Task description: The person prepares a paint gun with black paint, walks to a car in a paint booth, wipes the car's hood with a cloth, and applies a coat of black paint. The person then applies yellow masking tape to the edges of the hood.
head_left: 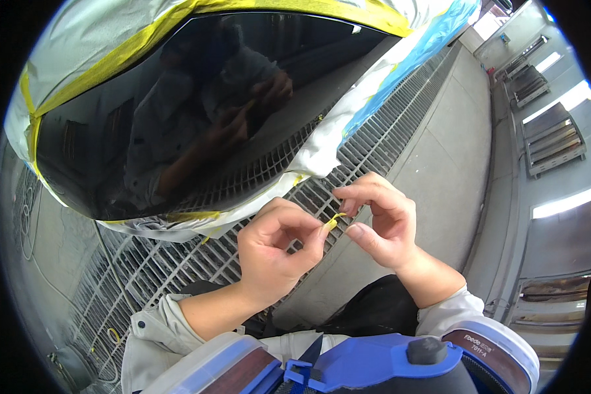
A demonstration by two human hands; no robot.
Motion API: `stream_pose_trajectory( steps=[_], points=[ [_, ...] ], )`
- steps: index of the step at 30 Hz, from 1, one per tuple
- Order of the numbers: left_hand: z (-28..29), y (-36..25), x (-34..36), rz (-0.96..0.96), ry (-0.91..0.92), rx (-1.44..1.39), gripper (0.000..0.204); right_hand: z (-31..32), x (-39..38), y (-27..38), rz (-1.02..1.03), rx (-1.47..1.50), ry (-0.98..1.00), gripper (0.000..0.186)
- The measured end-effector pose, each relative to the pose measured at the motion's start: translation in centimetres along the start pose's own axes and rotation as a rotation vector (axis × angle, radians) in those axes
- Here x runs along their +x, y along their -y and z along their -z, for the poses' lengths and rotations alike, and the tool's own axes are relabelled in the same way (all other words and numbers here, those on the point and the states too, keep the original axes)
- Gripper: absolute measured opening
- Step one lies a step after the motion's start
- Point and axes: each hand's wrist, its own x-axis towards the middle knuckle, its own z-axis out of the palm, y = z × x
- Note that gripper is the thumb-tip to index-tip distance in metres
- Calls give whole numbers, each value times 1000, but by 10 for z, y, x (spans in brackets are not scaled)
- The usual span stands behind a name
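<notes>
My left hand (272, 249) pinches a small crumpled strip of yellow masking tape (333, 222) between thumb and forefinger. One thin end of the strip sticks out toward my right hand (386, 223), whose thumb and fingers are curved and apart beside it, with nothing seen between them. Both hands are in front of a glossy black vehicle panel (177, 125), which mirrors my arms. Yellow tape (121, 59) edges the panel, and pale masking sheeting (318, 151) wraps around it. Along the panel's lower edge runs another length of yellow tape (194, 215).
Metal floor grating (144, 269) lies beneath, bordered by grey concrete (440, 151) on the right. Blue film (381, 92) hangs on the vehicle's right side. A hose (105, 253) runs over the floor at left. A blue-and-grey respirator (381, 361) fills the lower edge.
</notes>
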Motion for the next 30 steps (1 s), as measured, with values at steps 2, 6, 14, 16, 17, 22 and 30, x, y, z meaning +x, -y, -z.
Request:
stream_pose_trajectory(
  steps=[2,6,14,16,17,22,30],
  points=[
    [-1,-1,-1,0,3,1,14,1,0,2,25,-7,38,19],
    [-2,0,-2,6,5,-27,15,2,3,1,63,-31,118,17],
    [-6,11,-3,10,-20,-100,19,17,14,5,-54,53,198,8],
    [-8,13,-4,-32,6,-104,19,25,18,10,-101,55,270,10],
    [-10,14,-6,-22,6,-118,19,28,20,12,-118,64,288,10],
    [-5,15,-16,-19,40,-52,17,30,19,8,-31,65,340,7],
    [19,20,-37,-65,-11,151,18,12,21,-28,-13,275,477,5]
  ],
)
